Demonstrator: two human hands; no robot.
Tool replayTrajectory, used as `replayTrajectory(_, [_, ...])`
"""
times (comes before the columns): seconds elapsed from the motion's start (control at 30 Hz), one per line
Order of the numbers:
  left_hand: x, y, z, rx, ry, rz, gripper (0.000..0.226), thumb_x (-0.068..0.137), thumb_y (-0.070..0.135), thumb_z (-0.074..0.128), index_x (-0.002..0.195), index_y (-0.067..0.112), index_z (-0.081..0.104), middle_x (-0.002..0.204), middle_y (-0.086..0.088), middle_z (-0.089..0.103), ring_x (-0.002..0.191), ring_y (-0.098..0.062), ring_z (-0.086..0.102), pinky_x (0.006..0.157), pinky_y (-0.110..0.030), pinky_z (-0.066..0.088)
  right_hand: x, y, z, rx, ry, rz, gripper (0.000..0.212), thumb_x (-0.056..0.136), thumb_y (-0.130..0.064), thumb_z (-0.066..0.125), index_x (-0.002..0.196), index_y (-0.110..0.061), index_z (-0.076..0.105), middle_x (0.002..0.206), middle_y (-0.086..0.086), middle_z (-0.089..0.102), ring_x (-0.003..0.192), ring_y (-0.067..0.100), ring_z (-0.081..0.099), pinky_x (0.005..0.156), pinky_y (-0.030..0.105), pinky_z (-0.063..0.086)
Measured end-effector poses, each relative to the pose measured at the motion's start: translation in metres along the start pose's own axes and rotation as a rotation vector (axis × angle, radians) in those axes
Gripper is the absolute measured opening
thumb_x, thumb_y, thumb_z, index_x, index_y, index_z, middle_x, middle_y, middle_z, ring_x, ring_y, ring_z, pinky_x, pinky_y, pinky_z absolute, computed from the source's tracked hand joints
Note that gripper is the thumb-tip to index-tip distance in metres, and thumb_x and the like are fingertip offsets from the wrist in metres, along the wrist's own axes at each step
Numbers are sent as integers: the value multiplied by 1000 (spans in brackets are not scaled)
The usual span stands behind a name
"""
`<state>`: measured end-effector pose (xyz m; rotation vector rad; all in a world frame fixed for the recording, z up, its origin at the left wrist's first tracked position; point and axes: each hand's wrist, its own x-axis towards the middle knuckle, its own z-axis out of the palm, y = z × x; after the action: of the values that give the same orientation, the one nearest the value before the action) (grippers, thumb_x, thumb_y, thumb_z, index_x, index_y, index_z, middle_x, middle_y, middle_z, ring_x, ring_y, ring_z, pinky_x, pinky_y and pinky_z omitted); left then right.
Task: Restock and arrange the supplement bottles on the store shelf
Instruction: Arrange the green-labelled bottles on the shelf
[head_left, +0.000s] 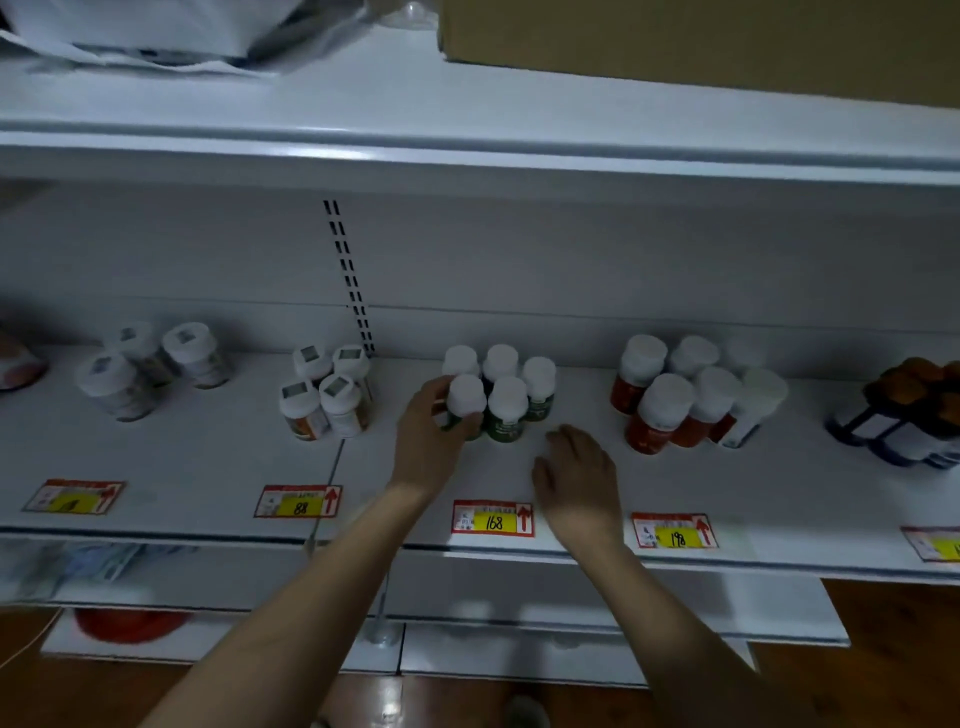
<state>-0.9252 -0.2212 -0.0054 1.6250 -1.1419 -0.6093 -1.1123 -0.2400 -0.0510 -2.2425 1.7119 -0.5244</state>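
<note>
Several green supplement bottles with white caps stand in a cluster on the white shelf (208, 467), behind the price tag marked 168 (492, 518). My left hand (434, 423) grips the front left green bottle (466, 397) of that cluster, fingers curled round its side. My right hand (574, 475) hovers just right of the cluster, in front of it, fingers relaxed and holding nothing. The front middle green bottle (507, 408) stands touching the gripped one.
Red-labelled bottles (667, 410) stand grouped to the right, orange-capped dark bottles (914, 415) at far right. Orange-labelled bottles (327, 395) and pale bottles (150, 364) stand to the left. A cardboard box (675, 41) sits on the upper shelf. Lower shelves and wood floor lie below.
</note>
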Motion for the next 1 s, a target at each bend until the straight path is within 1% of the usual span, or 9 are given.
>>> replayTrajectory(0.3, [-2, -5, -5, -86, -18, -71, 46, 85, 11, 76, 127, 16, 58, 120, 0, 65, 107, -13, 61, 79, -6, 47, 1, 0, 1, -12, 33, 1, 49, 89, -36, 37, 118, -8, 66, 125, 11, 63, 118, 31, 58, 101, 43, 43])
replayTrajectory(0.37, [-4, -6, -11, -135, -32, -128, 42, 88, 14, 74, 127, 18, 58, 118, 0, 65, 108, -15, 63, 81, -12, 50, 1, 3, 2, 22, 22, 21, 48, 90, -35, 42, 122, -8, 65, 130, 12, 61, 123, 32, 55, 104, 43, 40])
replayTrajectory(0.47, [-10, 1, -24, -214, -87, -209, 38, 91, 19, 71, 125, 21, 57, 115, 0, 65, 107, -19, 65, 87, -33, 58, 3, 4, -4, 111, -27, 57, 50, 89, -35, 40, 123, -8, 65, 133, 13, 60, 126, 32, 52, 106, 38, 36])
replayTrajectory(0.53, [-14, 14, -35, -287, -129, -246, 37, 92, 18, 69, 127, 22, 55, 111, 1, 61, 104, -20, 64, 79, -35, 61, 3, -5, -16, 266, -55, 95, 40, 93, -26, 45, 121, -7, 66, 127, 12, 63, 120, 30, 55, 100, 31, 37])
replayTrajectory(0.6, [-18, 30, -44, -328, -165, -235, 37, 92, 20, 69, 126, 26, 55, 110, -1, 59, 103, -20, 64, 72, -31, 62, -2, -21, -33, 516, -53, 140, 22, 98, -14, 51, 115, -17, 66, 116, 5, 66, 109, 22, 59, 90, 25, 42])
replayTrajectory(0.67, [-22, 46, -54, -324, -194, -201, 33, 91, 22, 70, 120, 29, 57, 111, -5, 60, 101, -18, 65, 69, -31, 62, -9, -43, -53, 744, -88, 122, 22, 96, -9, 56, 103, -28, 65, 106, -3, 68, 99, 15, 63, 84, 24, 49])
replayTrajectory(0.73, [-26, 62, -62, -314, -213, -164, 30, 90, 22, 71, 118, 27, 59, 111, -9, 63, 100, -18, 67, 71, -35, 63, -17, -67, -72, 937, -175, 98, 26, 97, -8, 57, 103, -33, 64, 107, -6, 69, 100, 13, 67, 88, 29, 56])
replayTrajectory(0.83, [-32, 84, -73, -326, -213, -110, 30, 88, 19, 73, 116, 24, 63, 106, -12, 65, 95, -18, 69, 68, -37, 63, -27, -93, -96, 1231, -261, 110, 24, 99, -7, 54, 113, -25, 65, 109, -3, 72, 103, 15, 70, 88, 31, 58])
replayTrajectory(1.0, [-40, 107, -91, -332, -211, -52, 27, 86, 16, 74, 110, 25, 64, 98, -11, 67, 83, -16, 72, 61, -35, 61, -44, -112, -108, 1426, -245, 121, 26, 99, -1, 52, 121, -12, 61, 114, 11, 72, 106, 25, 70, 88, 36, 58])
